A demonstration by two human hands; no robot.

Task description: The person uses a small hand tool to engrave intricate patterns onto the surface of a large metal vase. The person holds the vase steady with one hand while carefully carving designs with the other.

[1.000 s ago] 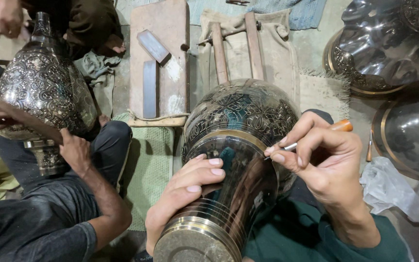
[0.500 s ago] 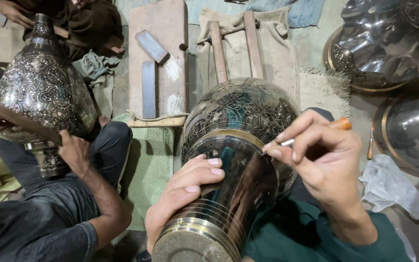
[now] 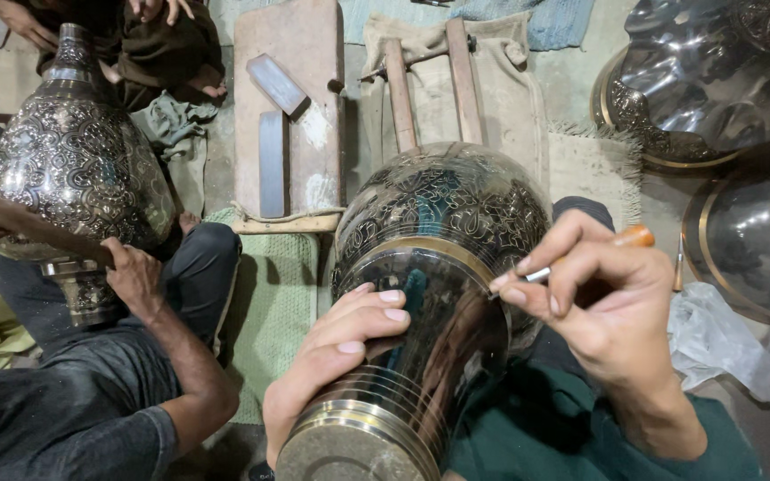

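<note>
A large dark metal vase (image 3: 438, 258) with engraved floral bands lies tilted across my lap, its ringed base (image 3: 349, 450) toward me. My left hand (image 3: 331, 356) rests on its smooth lower body, fingers curled against the metal. My right hand (image 3: 594, 298) pinches a thin engraving tool with an orange handle (image 3: 630, 236); the metal tip touches the vase near the gold band on its right shoulder.
A person at left holds a second engraved vase (image 3: 73, 165) upright, one hand (image 3: 131, 272) near its foot. A wooden board (image 3: 291, 116) with grey sharpening stones lies ahead. Large shiny metal vessels (image 3: 715, 98) stand at right. A green mat (image 3: 269, 312) covers the floor.
My right hand has shifted slightly along the vase's shoulder with the tool. The left hand stays on the vase. The person at top left has moved their hands.
</note>
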